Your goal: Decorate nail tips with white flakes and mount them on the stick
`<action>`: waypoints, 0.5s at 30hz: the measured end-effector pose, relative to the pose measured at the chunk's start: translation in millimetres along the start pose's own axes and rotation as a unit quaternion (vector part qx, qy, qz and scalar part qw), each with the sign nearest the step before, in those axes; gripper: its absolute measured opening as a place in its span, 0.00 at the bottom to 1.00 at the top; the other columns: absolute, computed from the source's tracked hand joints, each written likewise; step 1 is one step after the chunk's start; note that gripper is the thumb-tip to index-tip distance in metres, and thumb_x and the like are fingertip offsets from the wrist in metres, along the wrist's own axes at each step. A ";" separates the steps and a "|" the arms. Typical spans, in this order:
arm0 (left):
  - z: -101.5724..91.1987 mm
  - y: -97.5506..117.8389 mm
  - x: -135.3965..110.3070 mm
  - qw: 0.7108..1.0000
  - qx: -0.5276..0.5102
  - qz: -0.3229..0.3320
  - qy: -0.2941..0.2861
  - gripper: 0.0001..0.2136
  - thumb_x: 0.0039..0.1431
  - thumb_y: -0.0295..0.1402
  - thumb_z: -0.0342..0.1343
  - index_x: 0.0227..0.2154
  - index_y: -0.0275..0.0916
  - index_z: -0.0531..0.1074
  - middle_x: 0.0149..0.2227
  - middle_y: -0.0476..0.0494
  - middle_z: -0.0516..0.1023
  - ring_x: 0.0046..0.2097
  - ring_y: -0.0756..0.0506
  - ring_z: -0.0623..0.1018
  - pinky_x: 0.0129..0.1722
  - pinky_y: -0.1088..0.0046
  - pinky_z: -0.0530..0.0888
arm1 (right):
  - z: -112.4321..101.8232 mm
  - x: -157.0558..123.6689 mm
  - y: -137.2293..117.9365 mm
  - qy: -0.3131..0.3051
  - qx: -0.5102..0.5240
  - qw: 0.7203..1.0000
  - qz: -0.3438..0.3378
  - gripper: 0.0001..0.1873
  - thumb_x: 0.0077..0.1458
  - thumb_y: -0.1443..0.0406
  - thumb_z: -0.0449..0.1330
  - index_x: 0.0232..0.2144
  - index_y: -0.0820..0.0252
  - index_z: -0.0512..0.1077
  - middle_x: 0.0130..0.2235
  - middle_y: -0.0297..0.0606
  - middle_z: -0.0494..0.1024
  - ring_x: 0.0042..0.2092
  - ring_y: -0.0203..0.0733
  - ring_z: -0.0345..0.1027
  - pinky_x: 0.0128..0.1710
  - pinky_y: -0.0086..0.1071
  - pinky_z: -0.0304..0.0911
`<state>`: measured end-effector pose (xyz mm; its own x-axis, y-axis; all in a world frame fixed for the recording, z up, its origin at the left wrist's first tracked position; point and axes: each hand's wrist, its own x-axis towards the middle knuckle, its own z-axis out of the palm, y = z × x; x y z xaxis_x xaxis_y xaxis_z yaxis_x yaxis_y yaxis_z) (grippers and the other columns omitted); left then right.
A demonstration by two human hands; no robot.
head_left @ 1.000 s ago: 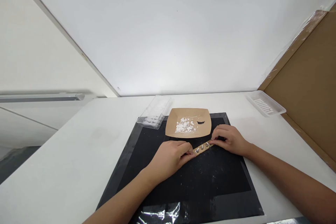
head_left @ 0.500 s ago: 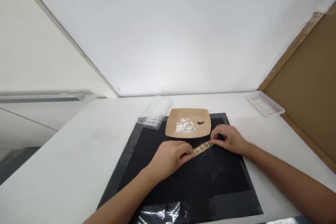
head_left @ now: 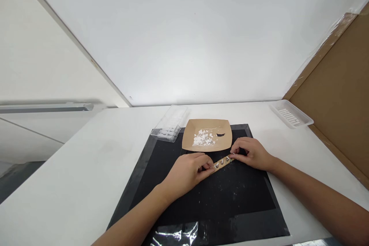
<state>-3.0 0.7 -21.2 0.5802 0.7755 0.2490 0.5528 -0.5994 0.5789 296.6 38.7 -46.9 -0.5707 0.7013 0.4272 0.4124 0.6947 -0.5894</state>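
Observation:
Between my hands, just in front of the paper tray, a narrow tan strip slants up to the right above the black mat. Several small metal studs with whitish tips stand along it. My left hand pinches the strip's lower left end between thumb and fingers. At the upper right end, my right hand has its thumb and forefinger closed on the strip. A small pale tip shows by the right fingertips, too small to name. Both ends of the strip are covered by fingers.
The brown paper tray holds white chips and a dark curved scrap. Left of it, a clear plastic case has compartments with pale contents. A translucent tray stands at the far right beside a cardboard panel. Specks dot the black mat.
Almost nothing differs. The right fingertips have shifted very slightly on the strip's end; the left hand keeps its pinch.

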 end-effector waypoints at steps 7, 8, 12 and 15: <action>0.3 -0.8 1.6 0.999 -0.027 -0.013 -0.013 0.07 0.66 0.33 0.65 0.32 0.40 0.76 0.30 0.51 0.82 0.29 0.51 0.78 0.30 0.79 0.71 | 2.1 -0.9 1.4 0.001 -0.002 1.000 0.003 0.09 0.67 0.57 0.68 0.39 0.55 0.76 0.35 0.35 0.81 0.36 0.38 0.75 0.37 0.32 0.70; 0.3 -0.4 1.9 0.999 -0.032 -0.015 -0.014 0.07 0.66 0.34 0.64 0.32 0.40 0.76 0.29 0.51 0.81 0.28 0.51 0.78 0.29 0.79 0.71 | 2.6 -1.4 1.7 0.002 0.001 1.000 0.007 0.09 0.66 0.57 0.68 0.41 0.54 0.76 0.36 0.35 0.81 0.36 0.38 0.75 0.37 0.32 0.71; 0.4 0.3 2.2 0.999 -0.041 -0.026 -0.019 0.07 0.66 0.34 0.64 0.33 0.40 0.74 0.29 0.52 0.80 0.27 0.52 0.76 0.28 0.79 0.70 | 3.7 -2.9 1.9 -0.002 0.015 0.999 0.033 0.13 0.66 0.57 0.68 0.47 0.54 0.74 0.38 0.34 0.82 0.37 0.39 0.77 0.35 0.31 0.70; 0.2 0.0 1.2 0.998 -0.047 -0.040 -0.024 0.05 0.66 0.34 0.64 0.36 0.41 0.73 0.29 0.53 0.80 0.27 0.52 0.75 0.28 0.79 0.69 | 3.6 -3.3 1.6 -0.006 0.015 0.999 0.039 0.13 0.65 0.58 0.69 0.47 0.54 0.73 0.37 0.33 0.82 0.37 0.38 0.77 0.35 0.30 0.70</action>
<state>-2.2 1.6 -21.1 0.5664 0.8078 0.1630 0.5403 -0.5133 0.6668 296.6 36.9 -51.7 -0.5465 0.7504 0.3717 0.4337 0.6334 -0.6409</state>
